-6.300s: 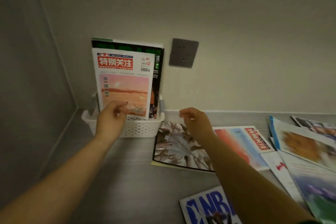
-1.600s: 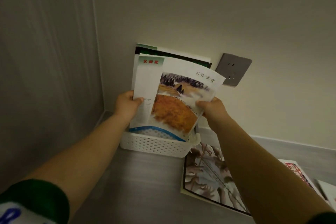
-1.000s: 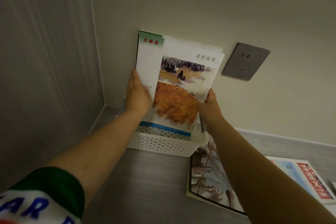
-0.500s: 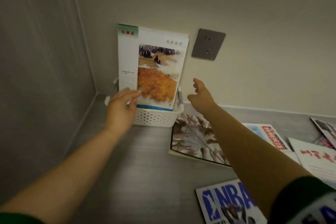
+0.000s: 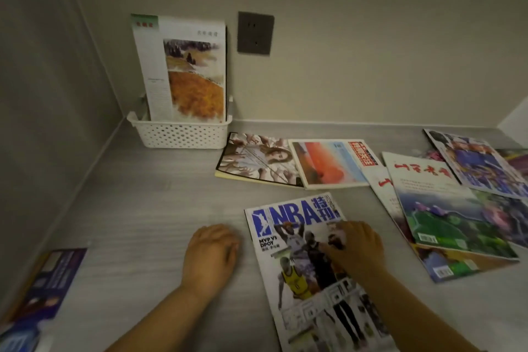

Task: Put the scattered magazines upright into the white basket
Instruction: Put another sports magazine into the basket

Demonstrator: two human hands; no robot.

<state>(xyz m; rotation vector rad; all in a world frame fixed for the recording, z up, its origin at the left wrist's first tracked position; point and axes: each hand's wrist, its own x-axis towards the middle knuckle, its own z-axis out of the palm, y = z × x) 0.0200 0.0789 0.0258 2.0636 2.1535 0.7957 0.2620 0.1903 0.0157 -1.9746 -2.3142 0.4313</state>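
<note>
Back-left corner: white basket (image 5: 183, 136) holds mags upright, landscape-cover mag (image 5: 188, 71) in front, others behind. NBA mag (image 5: 297, 240) lies flat on table (image 5: 143, 208). Right hand (image 5: 357, 248) sits on its cover, fingers bent; can't tell if gripping. Left hand (image 5: 210, 251) rests loosely curled on table just beside it, holding nothing.

Glossy paper, matt worktop

I see glossy-covered magazines (image 5: 320, 266), a perforated white plastic basket (image 5: 183, 134), a matt wood-grain worktop (image 5: 148, 208).
</note>
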